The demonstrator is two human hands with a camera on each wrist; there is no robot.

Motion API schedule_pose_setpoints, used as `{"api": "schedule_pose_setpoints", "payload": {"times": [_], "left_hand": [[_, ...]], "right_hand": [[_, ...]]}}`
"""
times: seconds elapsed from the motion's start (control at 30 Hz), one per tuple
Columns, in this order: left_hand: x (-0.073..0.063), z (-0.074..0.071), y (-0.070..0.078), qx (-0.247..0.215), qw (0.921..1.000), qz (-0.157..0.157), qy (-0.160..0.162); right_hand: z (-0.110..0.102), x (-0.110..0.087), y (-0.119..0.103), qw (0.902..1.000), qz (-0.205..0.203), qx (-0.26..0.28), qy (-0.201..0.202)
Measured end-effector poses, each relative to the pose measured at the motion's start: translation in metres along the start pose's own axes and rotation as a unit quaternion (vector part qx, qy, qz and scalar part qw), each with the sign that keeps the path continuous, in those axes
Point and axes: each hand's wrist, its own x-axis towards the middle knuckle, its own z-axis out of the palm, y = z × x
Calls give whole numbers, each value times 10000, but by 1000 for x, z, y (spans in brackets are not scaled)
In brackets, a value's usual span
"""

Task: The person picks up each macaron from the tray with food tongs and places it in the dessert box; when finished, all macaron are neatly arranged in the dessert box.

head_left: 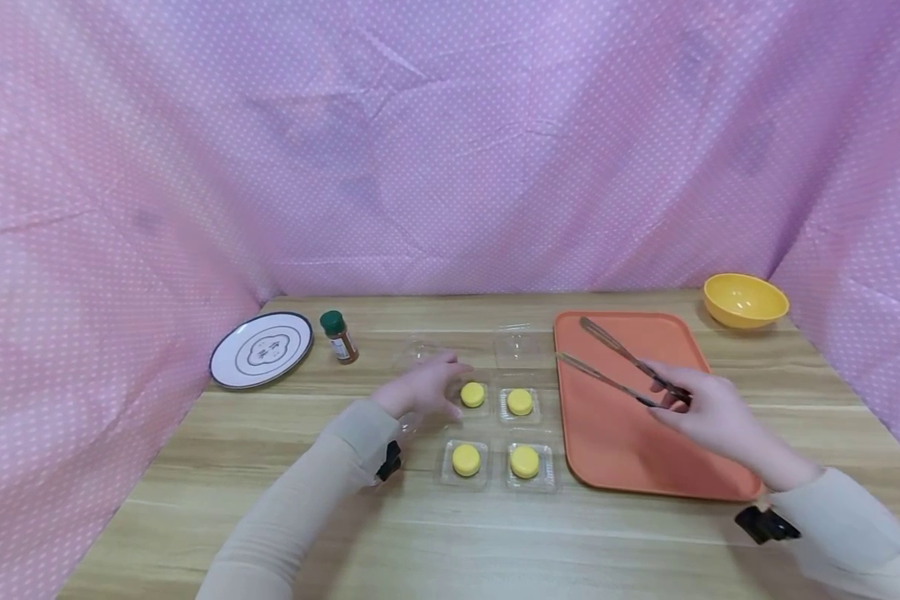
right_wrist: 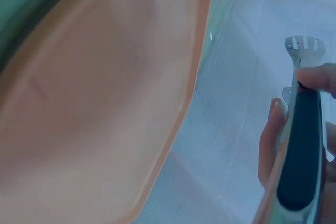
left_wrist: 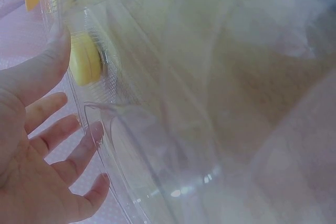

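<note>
In the head view, my left hand (head_left: 431,387) is beside a yellow macaron (head_left: 472,394) in a clear plastic box with its lid flipped back. The left wrist view has its fingers spread and slightly bent at the clear plastic edge, the thumb close to the macaron (left_wrist: 84,59). My right hand (head_left: 708,412) grips metal tongs (head_left: 607,339) by the dark handle end, their arms apart with nothing between the tips. They slant over the orange tray (head_left: 630,462). More macarons sit in clear boxes, one to the right (head_left: 520,402) and two in front (head_left: 466,460).
A white plate (head_left: 228,362) with a dark rim lies at the left, next to a green-capped spice jar (head_left: 340,337). A yellow bowl (head_left: 742,304) stands at the back right. Pink dotted cloth (head_left: 450,167) hangs behind the wooden table (head_left: 487,550).
</note>
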Motion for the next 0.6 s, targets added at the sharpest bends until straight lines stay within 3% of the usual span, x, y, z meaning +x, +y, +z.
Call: {"api": "schedule_pose_setpoints", "payload": {"times": [0.1,0.27,0.5,0.6], "left_hand": [[1,0,1,37,10000,-7,10],[0,0,1,56,10000,-31,9],[0,1,1,32,10000,-54,9],[0,1,0,10,10000,-34,7]], "right_hand": [[-12,-11,12,9998,138,-23,113],[-33,-28,33,9973,709,175,46],[-50,-42,53,9941,1010,-123,385],[-56,-46,59,9914,1258,-190,320]]}}
